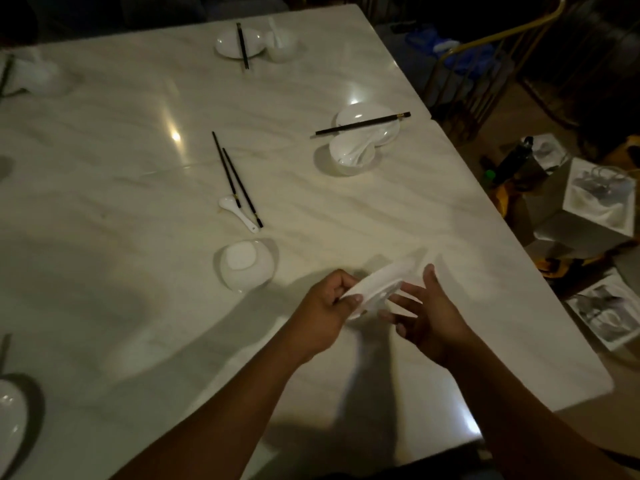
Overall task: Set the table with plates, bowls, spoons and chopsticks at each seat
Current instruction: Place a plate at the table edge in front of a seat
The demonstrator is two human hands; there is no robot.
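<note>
The plate step for the near seat is in hand. The left hand (pixel 329 303) pinches the rim of a small round white ceramic plate (pixel 377 282), held tilted over the pale marble desk (pixel 138 237). The right hand (pixel 429 310) props it with straight, spread fingers. Next, I judge, the plate needs levelling and setting down near the edge. The white ceramic bowl (pixel 246 266), white ceramic spoon (pixel 239 211) and black chopsticks (pixel 235 178) lying further in would then join it.
</note>
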